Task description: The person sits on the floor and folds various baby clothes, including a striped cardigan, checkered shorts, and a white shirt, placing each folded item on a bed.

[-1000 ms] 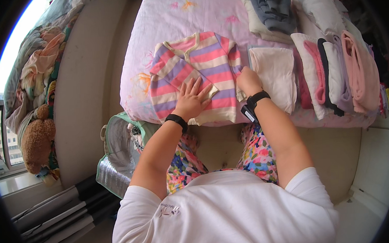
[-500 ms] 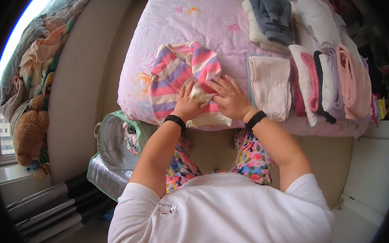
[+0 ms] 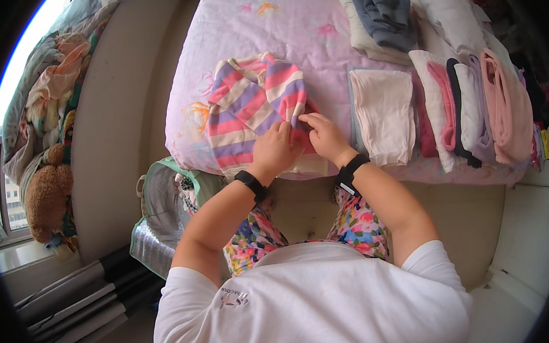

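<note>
A child's knit top [image 3: 240, 105] striped in pink, purple and cream lies on the near edge of the bed, its sleeves folded in over the front. My left hand [image 3: 276, 150] bends over its lower middle, fingers curled against the fabric. Beside it, my right hand [image 3: 326, 139] pinches the top's right side near the folded sleeve. Both hands partly cover the lower right of the garment, so the fingertips are partly hidden. Each wrist wears a black band.
The bed [image 3: 324, 51] has a pink floral quilt. To the right lie a folded pale pink garment [image 3: 383, 116], a row of folded clothes [image 3: 448, 109] and a grey folded garment [image 3: 381, 17]. A green foil-lined bag [image 3: 159, 221] stands at lower left; a brown plush toy [image 3: 49, 196] is by the window.
My hands have gone from lying spread on the top to curled fingers gripping its right side. The cream cloth under them is now mostly covered, with pink showing there. The view has shifted slightly.
</note>
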The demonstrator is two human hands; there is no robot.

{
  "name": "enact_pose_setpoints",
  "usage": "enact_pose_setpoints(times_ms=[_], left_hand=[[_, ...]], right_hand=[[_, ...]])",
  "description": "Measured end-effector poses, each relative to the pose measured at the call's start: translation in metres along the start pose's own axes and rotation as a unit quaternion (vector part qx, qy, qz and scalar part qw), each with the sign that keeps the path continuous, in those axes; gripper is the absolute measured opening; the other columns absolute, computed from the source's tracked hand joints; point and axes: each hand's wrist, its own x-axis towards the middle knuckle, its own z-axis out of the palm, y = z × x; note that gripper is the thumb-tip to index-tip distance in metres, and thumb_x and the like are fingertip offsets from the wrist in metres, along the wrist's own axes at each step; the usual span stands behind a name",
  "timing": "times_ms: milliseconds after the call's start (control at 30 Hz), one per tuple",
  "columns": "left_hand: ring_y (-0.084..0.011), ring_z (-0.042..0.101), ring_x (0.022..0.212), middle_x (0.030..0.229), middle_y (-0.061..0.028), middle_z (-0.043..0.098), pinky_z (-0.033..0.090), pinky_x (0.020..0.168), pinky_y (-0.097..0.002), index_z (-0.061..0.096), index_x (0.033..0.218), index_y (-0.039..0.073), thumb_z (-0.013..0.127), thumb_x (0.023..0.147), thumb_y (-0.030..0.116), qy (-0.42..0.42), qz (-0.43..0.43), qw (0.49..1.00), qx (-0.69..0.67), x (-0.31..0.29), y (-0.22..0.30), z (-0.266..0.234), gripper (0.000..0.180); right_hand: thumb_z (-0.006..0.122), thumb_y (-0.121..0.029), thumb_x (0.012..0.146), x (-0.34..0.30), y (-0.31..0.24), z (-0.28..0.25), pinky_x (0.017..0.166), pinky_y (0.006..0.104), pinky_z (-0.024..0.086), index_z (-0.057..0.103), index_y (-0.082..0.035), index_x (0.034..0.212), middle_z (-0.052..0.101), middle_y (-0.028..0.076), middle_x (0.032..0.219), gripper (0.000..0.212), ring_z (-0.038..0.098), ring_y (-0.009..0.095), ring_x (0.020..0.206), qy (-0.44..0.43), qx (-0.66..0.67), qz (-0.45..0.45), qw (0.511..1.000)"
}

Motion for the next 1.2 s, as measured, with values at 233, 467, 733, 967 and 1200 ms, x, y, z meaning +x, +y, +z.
enact_pose_setpoints(times_ms=[233, 467, 733, 967, 1200], left_hand=[[-0.0071, 0.056, 0.082, 0.092, -0.0009, 0.062, 0.045, 0.069, -0.0244, 0.062, 0.106, 0.002, 0.056, 0.095, 0.024, 0.102, -0.016, 0.826, -0.554, 0.051, 0.025, -0.063, 0.026], [-0.0028, 0.054, 0.085, 0.094, 0.0018, 0.063, 0.045, 0.072, -0.0189, 0.063, 0.108, 0.002, 0.057, 0.095, 0.022, 0.028, -0.011, 0.793, -0.609, 0.063, 0.052, -0.111, 0.024], [-0.0076, 0.057, 0.078, 0.087, -0.0023, 0.064, 0.046, 0.068, -0.0241, 0.064, 0.100, 0.000, 0.065, 0.087, 0.026, -0.023, -0.150, 0.940, -0.306, 0.026, -0.075, -0.040, 0.030], [-0.0162, 0.062, 0.078, 0.087, -0.0099, 0.066, 0.047, 0.070, -0.0302, 0.066, 0.097, -0.001, 0.065, 0.085, 0.037, 0.028, -0.227, 0.949, -0.215, 0.029, -0.072, -0.033, 0.040], [-0.0238, 0.063, 0.072, 0.077, -0.0149, 0.065, 0.047, 0.069, -0.0336, 0.068, 0.091, 0.000, 0.054, 0.089, 0.046, 0.040, -0.126, 0.971, -0.197, 0.092, -0.034, -0.047, 0.048]], right_hand=[[0.048, 0.004, 0.076, -0.008, -0.005, -0.010, 0.080, 0.0386, 0.049, 0.061, -0.004, 0.100, 0.061, 0.017, 0.099, 0.029, 0.059, 0.035, 0.093, -0.061, -0.048, 0.025, 0.997], [0.057, -0.025, 0.082, 0.065, 0.013, 0.033, 0.094, 0.0433, 0.043, 0.059, -0.008, 0.115, 0.059, 0.016, 0.119, 0.036, 0.054, 0.033, 0.112, -0.099, -0.198, -0.062, 0.973], [0.050, -0.030, 0.087, 0.050, 0.049, 0.026, 0.105, 0.0409, 0.034, 0.056, -0.006, 0.121, 0.054, 0.019, 0.127, 0.043, 0.050, 0.032, 0.118, 0.003, -0.339, 0.132, 0.931], [0.055, -0.026, 0.080, 0.054, 0.043, 0.007, 0.083, 0.0421, 0.049, 0.066, -0.004, 0.095, 0.066, 0.020, 0.098, 0.028, 0.062, 0.036, 0.092, -0.040, -0.233, 0.079, 0.968], [0.061, -0.042, 0.083, 0.061, 0.031, -0.011, 0.063, 0.0406, 0.049, 0.066, 0.000, 0.077, 0.067, 0.018, 0.080, 0.043, 0.065, 0.030, 0.072, 0.050, 0.215, 0.422, 0.879]])
